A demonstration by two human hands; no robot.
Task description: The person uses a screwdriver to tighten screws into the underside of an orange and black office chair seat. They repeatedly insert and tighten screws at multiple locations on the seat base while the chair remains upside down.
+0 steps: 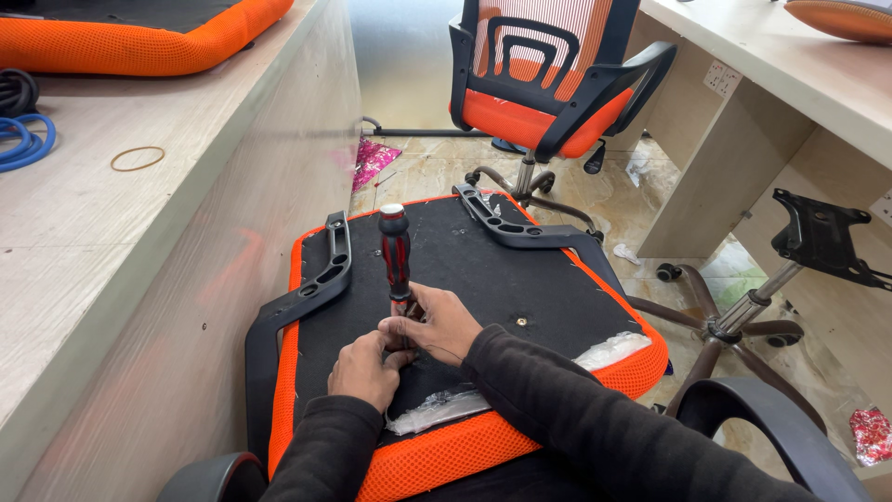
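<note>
On upturned seat (520, 279): screwdriver (395, 256) upright (red-black handle), left hand (364, 370), right hand (444, 323) pinching shaft.

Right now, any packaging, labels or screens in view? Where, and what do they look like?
No screens or labels.
Pink foil wrapper: floor by the desk panel, crumpled, shiny.
Red foil wrapper: floor, far right, crumpled.
Clear plastic wrap: torn strip along the upturned orange seat's near edge.

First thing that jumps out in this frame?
Both hands, left hand and right hand, meet at the lower shaft of an upright red-and-black screwdriver on the black underside of an upturned orange mesh seat cushion, centre frame. Behind stands an assembled orange-and-black office chair.
</note>
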